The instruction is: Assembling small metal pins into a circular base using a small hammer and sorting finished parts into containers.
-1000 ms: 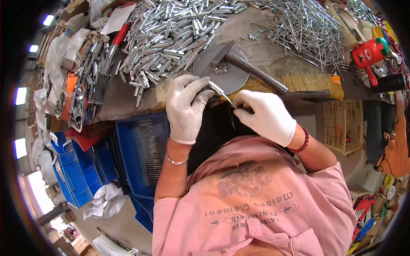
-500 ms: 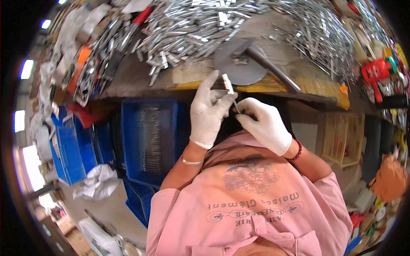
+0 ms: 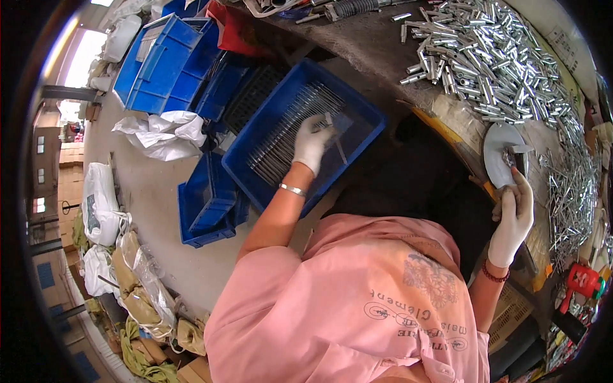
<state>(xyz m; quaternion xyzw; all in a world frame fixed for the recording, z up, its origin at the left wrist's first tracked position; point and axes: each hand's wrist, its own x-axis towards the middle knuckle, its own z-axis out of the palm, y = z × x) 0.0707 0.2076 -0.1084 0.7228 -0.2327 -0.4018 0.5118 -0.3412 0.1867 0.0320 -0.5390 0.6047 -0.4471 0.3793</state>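
My left hand (image 3: 311,145), in a white glove, is over a blue plastic bin (image 3: 367,118). Its fingers are closed around a thin metal rod (image 3: 340,152) with a short silver sleeve at its upper end. Beneath and beside the hand, a long row of similar metal rods (image 3: 271,150) lies side by side in the bin. On the right, my gloved right hand (image 3: 514,214) reaches to a grey round disc (image 3: 495,150) at the bench edge. Its fingers are stretched toward small dark bits on the disc; I see nothing held in them.
Silver metal tubes (image 3: 479,64) are heaped on the bench (image 3: 377,41), with thinner metal pieces (image 3: 571,210) nearer the right. Blue bins (image 3: 167,67) and a white plastic bag (image 3: 163,134) stand left. A red bottle (image 3: 582,281) is at the far right.
My hands, together in front of me before, are now apart. The left has carried the rod and sleeve to the blue bin; the right has moved to the disc. The view has turned left.
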